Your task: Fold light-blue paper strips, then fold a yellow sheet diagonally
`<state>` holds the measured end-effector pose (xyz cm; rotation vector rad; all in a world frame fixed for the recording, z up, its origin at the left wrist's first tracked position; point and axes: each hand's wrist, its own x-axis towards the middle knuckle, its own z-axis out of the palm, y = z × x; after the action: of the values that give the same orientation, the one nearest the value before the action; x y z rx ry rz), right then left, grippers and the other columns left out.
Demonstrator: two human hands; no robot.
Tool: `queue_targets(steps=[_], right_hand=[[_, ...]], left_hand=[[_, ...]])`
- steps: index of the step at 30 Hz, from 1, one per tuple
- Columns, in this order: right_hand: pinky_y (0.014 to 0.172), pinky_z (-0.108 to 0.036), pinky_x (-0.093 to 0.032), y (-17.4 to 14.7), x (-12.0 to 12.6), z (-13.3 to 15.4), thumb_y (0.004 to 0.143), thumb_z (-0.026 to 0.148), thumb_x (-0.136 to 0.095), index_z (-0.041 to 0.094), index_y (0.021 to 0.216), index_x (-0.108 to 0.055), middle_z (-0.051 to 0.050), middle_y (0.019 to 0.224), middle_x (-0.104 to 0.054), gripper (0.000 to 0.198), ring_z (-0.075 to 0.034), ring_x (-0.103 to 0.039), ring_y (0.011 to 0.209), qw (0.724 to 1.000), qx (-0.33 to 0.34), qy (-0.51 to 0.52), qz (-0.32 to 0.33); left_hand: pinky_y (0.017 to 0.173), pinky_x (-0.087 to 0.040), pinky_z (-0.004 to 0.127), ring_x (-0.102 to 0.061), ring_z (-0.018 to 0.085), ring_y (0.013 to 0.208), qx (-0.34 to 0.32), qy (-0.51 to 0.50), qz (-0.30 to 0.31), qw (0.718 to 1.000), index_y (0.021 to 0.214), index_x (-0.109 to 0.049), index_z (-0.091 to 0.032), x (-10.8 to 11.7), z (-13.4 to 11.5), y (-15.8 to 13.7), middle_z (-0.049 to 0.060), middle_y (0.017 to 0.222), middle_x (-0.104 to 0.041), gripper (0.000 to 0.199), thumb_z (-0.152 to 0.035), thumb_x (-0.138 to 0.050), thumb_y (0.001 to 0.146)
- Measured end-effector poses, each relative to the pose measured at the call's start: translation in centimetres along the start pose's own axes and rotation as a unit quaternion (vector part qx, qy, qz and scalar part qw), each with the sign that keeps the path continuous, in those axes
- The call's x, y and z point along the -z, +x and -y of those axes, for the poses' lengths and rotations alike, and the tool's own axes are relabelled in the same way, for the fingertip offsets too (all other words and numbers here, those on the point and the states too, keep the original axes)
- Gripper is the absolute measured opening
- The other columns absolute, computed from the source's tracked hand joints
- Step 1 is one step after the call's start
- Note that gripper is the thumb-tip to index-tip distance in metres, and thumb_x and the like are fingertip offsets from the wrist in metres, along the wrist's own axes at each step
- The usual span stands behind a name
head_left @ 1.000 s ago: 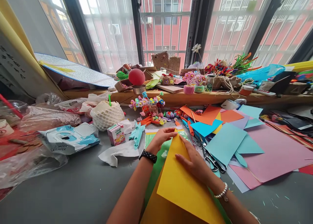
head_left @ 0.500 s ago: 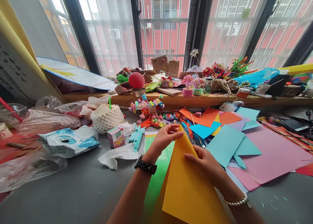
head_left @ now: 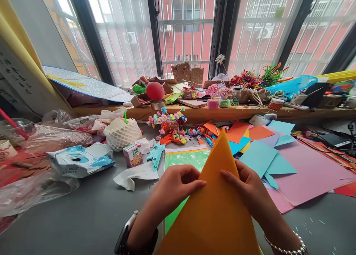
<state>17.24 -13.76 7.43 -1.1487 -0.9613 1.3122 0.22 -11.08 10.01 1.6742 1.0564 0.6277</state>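
A sheet of yellow-orange paper point(head_left: 214, 210), shaped to a pointed tip at the top, stands between my hands in the lower middle. My left hand point(head_left: 182, 184) pinches its left edge, thumb in front and the fingertips hidden behind. On the other side my right hand point(head_left: 246, 186) grips the right edge, its thumb lying on the front face. Under the paper lies a green plastic sleeve point(head_left: 186, 160) on the grey table point(head_left: 94, 221). The paper's lower end runs out of view.
Coloured paper sheets point(head_left: 317, 177) are spread at the right. Leftward are a wet-wipe pack point(head_left: 80, 160), a small pink carton point(head_left: 132, 154), a crumpled tissue point(head_left: 136, 176) and a foam-netted coconut point(head_left: 122, 134). A crowded wooden sill point(head_left: 191, 115) runs along the back, with a red ball point(head_left: 155, 91).
My left hand has moved down from the paper's tip to its left edge. The paper has spread wider at the bottom, and its point now stands higher and further right.
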Motion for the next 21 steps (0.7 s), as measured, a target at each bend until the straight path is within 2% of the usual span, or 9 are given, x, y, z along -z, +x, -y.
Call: queue_targets(steps=[4, 8, 11, 16, 21], right_hand=[[0.050, -0.027, -0.048, -0.8, -0.9, 0.4, 0.061, 0.041, -0.062, 0.020, 0.086, -0.051, -0.003, 0.075, -0.063, 0.035, -0.017, -0.058, 0.060, 0.995, 0.058, 0.032, -0.076], [0.046, -0.027, -0.047, -1.5, -1.9, 0.1, 0.062, 0.042, -0.061, 0.021, 0.084, -0.053, -0.003, 0.071, -0.063, 0.032, -0.018, -0.057, 0.058, 0.986, 0.105, 0.048, -0.116], [0.047, -0.026, -0.047, -2.0, -2.6, -0.3, 0.062, 0.042, -0.060, 0.021, 0.088, -0.053, -0.005, 0.077, -0.064, 0.034, -0.019, -0.058, 0.061, 0.980, 0.128, 0.058, -0.144], [0.057, -0.029, -0.050, -2.7, -2.5, -0.6, 0.063, 0.039, -0.061, 0.022, 0.094, -0.055, -0.006, 0.089, -0.064, 0.036, -0.022, -0.059, 0.076, 0.979, 0.138, 0.073, -0.129], [0.055, -0.031, -0.050, -3.2, -1.8, -0.5, 0.060, 0.039, -0.063, 0.019, 0.086, -0.061, -0.007, 0.084, -0.066, 0.032, -0.024, -0.060, 0.072, 0.987, 0.103, 0.052, -0.110]], left_hand=[[0.056, -0.041, 0.021, -0.057, 0.015, 0.066, -0.028, 0.095, -0.045, 0.994, 0.070, -0.063, -0.017, 0.5, -1.6, -1.4, 0.002, 0.070, -0.064, 0.023, -0.036, -0.050, 0.069], [0.056, -0.041, 0.020, -0.057, 0.015, 0.063, -0.072, 0.159, -0.098, 0.980, 0.070, -0.066, -0.020, 1.5, -3.7, -2.4, 0.000, 0.067, -0.065, 0.020, -0.034, -0.051, 0.068], [0.057, -0.041, 0.020, -0.057, 0.014, 0.061, -0.089, 0.195, -0.116, 0.970, 0.070, -0.068, -0.023, 2.3, -5.1, -2.9, -0.001, 0.068, -0.066, 0.017, -0.032, -0.054, 0.067], [0.055, -0.041, 0.020, -0.057, 0.015, 0.060, -0.132, 0.224, -0.115, 0.959, 0.067, -0.069, -0.027, 3.2, -6.1, -3.2, -0.003, 0.064, -0.066, 0.012, -0.030, -0.058, 0.062], [0.053, -0.041, 0.021, -0.057, 0.014, 0.056, -0.134, 0.225, -0.118, 0.958, 0.063, -0.069, -0.027, 3.5, -6.5, -3.5, -0.003, 0.061, -0.065, 0.010, -0.029, -0.059, 0.060]])
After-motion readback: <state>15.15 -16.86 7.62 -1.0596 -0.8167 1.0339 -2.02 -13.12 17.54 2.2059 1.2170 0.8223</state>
